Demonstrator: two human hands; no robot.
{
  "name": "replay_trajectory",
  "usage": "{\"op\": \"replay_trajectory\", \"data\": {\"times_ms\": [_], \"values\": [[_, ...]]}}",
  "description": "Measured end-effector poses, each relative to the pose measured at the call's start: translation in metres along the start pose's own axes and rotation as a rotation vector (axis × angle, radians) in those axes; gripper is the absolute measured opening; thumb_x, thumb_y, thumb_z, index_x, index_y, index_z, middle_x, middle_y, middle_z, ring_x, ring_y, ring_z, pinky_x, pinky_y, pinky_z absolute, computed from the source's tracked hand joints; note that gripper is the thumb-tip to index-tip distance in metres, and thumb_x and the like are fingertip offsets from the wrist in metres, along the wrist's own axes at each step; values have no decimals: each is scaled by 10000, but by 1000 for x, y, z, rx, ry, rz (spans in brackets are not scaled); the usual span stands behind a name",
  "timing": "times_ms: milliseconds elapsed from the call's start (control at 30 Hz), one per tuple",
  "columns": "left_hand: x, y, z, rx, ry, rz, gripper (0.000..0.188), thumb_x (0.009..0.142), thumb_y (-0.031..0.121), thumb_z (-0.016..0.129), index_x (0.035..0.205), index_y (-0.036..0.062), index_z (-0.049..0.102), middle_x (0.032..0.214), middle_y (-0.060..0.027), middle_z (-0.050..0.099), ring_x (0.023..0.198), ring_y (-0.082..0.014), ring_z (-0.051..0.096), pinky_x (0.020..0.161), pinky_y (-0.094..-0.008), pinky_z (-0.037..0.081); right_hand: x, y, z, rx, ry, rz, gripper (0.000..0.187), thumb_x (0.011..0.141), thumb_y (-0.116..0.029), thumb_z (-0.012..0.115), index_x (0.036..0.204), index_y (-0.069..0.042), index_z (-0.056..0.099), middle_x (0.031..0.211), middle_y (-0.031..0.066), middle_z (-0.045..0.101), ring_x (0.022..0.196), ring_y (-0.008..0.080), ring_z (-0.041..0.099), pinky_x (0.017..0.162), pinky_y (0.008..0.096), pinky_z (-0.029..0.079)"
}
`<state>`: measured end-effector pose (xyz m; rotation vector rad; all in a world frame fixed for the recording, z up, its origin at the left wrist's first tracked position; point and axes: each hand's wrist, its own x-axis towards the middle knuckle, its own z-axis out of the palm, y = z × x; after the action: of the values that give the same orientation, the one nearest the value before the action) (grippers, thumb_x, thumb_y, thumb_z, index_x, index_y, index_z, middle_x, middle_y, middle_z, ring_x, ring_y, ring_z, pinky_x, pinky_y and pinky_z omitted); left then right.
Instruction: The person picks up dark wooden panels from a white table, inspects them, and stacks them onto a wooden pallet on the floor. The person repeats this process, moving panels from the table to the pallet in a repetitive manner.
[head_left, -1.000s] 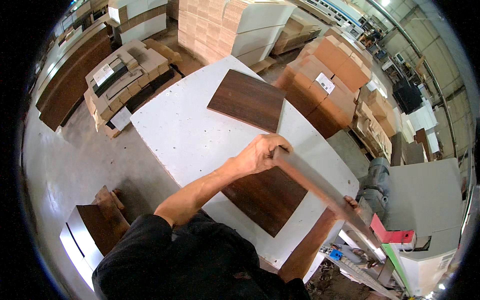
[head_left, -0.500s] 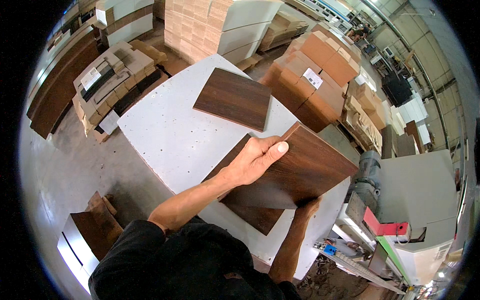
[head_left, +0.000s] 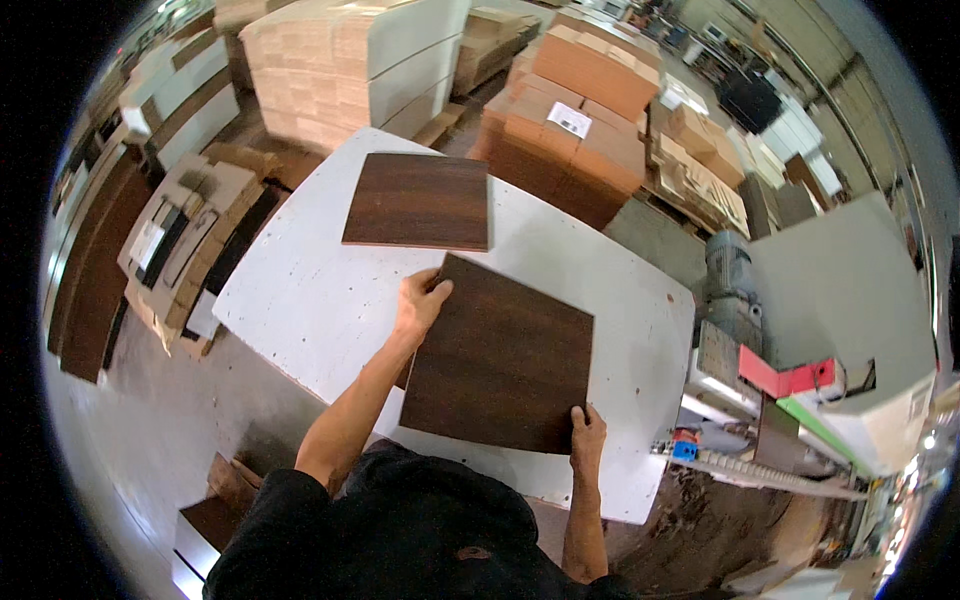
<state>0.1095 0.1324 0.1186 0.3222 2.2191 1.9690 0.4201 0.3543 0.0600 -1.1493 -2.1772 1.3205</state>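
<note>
A dark brown wood-grain panel (head_left: pixel 500 360) is held in front of me, its broad face toward me. My left hand (head_left: pixel 422 300) grips its upper left edge, thumb on the face and fingers behind. At the lower right corner my right hand (head_left: pixel 588 430) pinches the edge, thumb in front. Another brown panel (head_left: pixel 420 200) lies flat on the far part of the white table (head_left: pixel 300 290). Behind the held panel, a sliver of dark board (head_left: pixel 403 375) shows by my left wrist; the rest of it is hidden.
A machine with a motor (head_left: pixel 730 270) and a red bracket (head_left: pixel 790 375) stands right of the table. Stacked orange-brown cartons (head_left: pixel 570 130) and tall piles of pale boards (head_left: pixel 310 75) are beyond it. A stack with cardboard (head_left: pixel 180 240) sits to the left.
The held panel has turned so its face shows more fully, and my right hand now shows at its corner. My left hand moved left with it. The view has shifted.
</note>
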Motion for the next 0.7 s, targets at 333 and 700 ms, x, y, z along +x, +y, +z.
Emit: {"op": "replay_trajectory", "data": {"times_ms": [333,700], "values": [[23,-66,19,463,-167,138,366,801,142,679,1078,-95,658,967,-219,711,871,-326,689,778,-391,539,-23,1,-2,-373,43,-149,416,878,-256,669,1174,33,619,1069,245,631,1021,403,567,969,483,400],[-16,-120,5,466,-248,34,566,801,64,671,1327,-79,523,1188,-290,612,1059,-404,587,968,-455,470,-44,35,17,-122,117,25,507,891,-201,653,1324,21,510,1122,219,616,1075,377,562,992,437,434]]}}
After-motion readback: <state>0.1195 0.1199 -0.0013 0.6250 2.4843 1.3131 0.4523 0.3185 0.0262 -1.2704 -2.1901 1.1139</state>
